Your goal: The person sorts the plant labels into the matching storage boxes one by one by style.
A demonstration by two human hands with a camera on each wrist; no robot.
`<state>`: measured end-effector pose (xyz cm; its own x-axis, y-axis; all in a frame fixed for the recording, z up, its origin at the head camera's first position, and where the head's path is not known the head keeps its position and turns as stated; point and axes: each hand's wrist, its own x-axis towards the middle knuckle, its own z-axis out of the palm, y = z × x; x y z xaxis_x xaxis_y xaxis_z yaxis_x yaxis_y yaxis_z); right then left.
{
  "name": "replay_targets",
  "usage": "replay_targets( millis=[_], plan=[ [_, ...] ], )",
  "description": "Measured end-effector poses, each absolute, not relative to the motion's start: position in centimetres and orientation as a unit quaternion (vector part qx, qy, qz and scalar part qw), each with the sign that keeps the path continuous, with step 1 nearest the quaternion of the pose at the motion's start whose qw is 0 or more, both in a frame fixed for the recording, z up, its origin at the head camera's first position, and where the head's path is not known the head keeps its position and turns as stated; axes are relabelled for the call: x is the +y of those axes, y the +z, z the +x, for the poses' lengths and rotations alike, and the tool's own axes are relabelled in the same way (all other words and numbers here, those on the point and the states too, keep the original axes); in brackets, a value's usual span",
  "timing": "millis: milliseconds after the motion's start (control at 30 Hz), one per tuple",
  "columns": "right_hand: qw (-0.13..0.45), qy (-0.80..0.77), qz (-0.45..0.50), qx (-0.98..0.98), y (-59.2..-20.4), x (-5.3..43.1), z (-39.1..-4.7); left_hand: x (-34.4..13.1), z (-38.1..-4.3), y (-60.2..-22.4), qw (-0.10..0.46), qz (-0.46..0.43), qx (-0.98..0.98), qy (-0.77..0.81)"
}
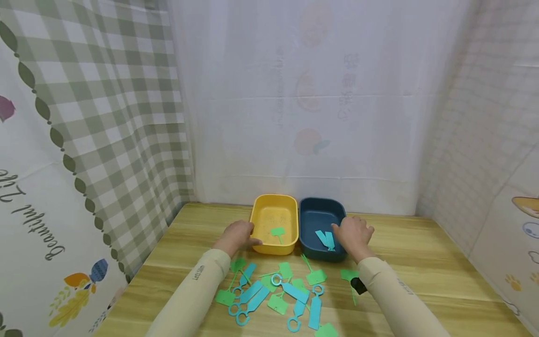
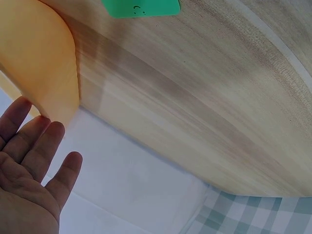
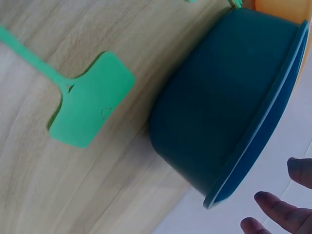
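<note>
My left hand is at the left side of a yellow bin. Its fingers are extended, with fingertips right at the rim in the left wrist view. One green tag with a thin stem lies inside that bin. Over the right rim of a dark blue bin hovers my right hand, fingers spread and nothing between them. Light blue tags lie in the dark blue bin. In front of both bins, several green tags and light blue ring-ended tags are scattered, some overlapping.
The bins stand side by side near the back of a wooden table. A green tag lies beside the right wrist, partly behind a black wrist device. White cloth hangs behind, and a checkered curtain at the left.
</note>
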<state>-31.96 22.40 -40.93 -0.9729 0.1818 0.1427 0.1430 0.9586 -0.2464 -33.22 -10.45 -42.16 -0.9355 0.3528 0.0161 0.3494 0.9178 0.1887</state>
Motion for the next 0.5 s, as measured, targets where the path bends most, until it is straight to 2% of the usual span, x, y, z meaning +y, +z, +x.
replay_targets(
  millis=[500],
  plan=[
    [0.057, 0.15, -0.087, -0.983, -41.5, 24.2, -30.3, -10.7, -32.9, -42.3, 0.009, 0.189, 0.977, 0.101]
  ],
)
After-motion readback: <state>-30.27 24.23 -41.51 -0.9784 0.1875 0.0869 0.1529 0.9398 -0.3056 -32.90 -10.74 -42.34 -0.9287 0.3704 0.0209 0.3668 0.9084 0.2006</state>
